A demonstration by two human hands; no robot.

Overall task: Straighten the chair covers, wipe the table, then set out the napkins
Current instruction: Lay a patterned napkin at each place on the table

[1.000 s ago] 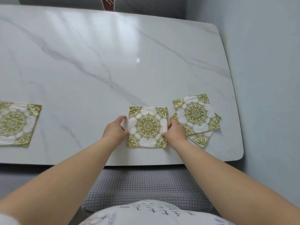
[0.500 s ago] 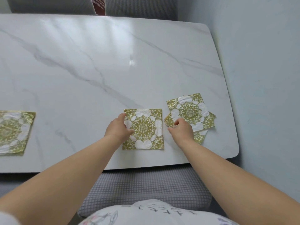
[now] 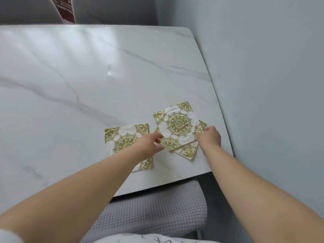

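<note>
A single green-and-white patterned napkin (image 3: 122,139) lies flat near the front edge of the white marble table (image 3: 78,81). To its right sits a small, fanned stack of the same napkins (image 3: 178,125). My left hand (image 3: 150,146) crosses over the single napkin, and its spread fingers touch the stack's left corner. My right hand (image 3: 209,136) is at the stack's right edge, fingers curled and pinching the napkins there. My left forearm hides the single napkin's lower right part.
A chair with a grey checked cover (image 3: 154,209) stands tucked under the table's front edge. A pale wall (image 3: 271,85) runs close along the table's right side. Another grey chair back (image 3: 114,11) and a dark red box (image 3: 64,7) are behind the far edge.
Both hands left the single napkin and moved right to the stack. The view turned right, so the napkin at far left is out of frame.
</note>
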